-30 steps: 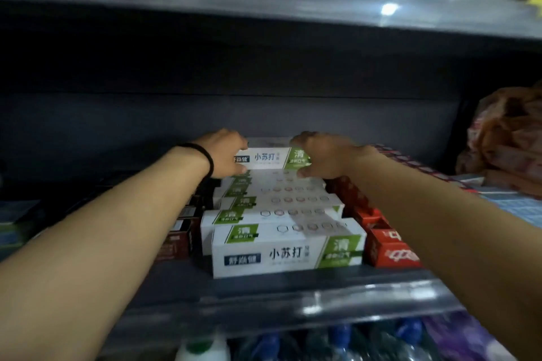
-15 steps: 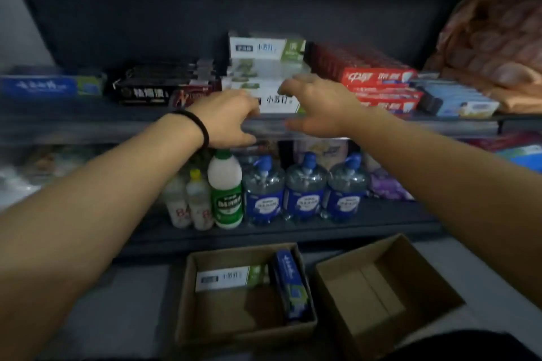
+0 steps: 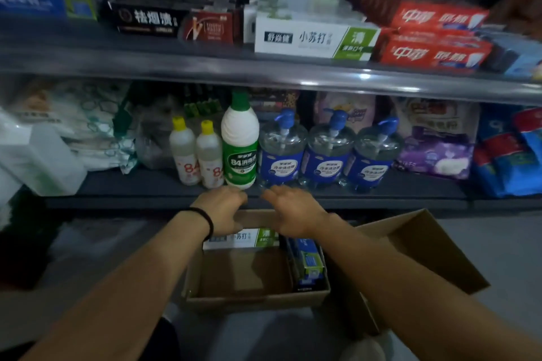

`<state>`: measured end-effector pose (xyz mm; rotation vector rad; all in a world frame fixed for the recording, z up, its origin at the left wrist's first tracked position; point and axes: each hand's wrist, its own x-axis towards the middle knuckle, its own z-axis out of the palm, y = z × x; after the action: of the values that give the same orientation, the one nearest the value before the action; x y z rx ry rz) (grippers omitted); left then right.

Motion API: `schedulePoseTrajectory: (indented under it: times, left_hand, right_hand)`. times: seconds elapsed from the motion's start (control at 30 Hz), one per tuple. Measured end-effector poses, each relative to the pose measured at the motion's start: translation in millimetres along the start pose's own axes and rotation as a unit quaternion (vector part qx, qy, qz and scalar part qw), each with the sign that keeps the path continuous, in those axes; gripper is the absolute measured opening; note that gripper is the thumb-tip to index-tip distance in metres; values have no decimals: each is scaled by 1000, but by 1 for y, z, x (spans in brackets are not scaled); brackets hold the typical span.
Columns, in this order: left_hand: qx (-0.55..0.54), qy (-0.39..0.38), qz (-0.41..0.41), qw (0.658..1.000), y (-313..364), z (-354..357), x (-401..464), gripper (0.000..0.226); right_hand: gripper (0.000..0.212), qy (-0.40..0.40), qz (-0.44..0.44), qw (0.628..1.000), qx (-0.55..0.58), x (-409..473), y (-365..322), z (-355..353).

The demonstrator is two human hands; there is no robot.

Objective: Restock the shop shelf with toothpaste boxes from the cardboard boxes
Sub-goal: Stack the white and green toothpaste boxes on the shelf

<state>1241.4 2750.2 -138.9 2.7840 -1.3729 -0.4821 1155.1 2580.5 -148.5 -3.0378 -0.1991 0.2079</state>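
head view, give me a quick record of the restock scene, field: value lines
left hand: left hand over the near cardboard box, open, holding nothing
right hand: right hand beside it, open, holding nothing
in box: one white-green toothpaste box, blue boxes at its right side
second box: cardboard box to the right, contents hidden
upper shelf: white-green stack between black boxes and red boxes
lower shelf: bottles

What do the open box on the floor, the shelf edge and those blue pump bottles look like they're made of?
Open box: brown corrugated cardboard, matte, with folded flaps. Shelf edge: looks like metal or glossy plastic; it shows bright glints, so I can't tell which. Pump bottles: clear plastic, likely, see-through above their blue labels.
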Motion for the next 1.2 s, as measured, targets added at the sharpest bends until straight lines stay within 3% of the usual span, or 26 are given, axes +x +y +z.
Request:
schedulePoseTrajectory:
  times: [0.23,0.43,0.77,1.2]
  left_hand:
    - [-16,-49,-23,998,-30,67,20,48]
    - [-60,-54,-29,996,-45,96,31,39]
    - [-79,-58,-44,994,-62,120,32,57]
    - [-97,-47,-41,993,-67,131,33,56]
  right_hand:
    - [66,-87,50,994,36,31,10,92]
    - [66,-158,88,982,56,56,12,137]
    - [67,-200,122,970,58,85,12,185]
    - [74,-201,122,972,25,87,11,208]
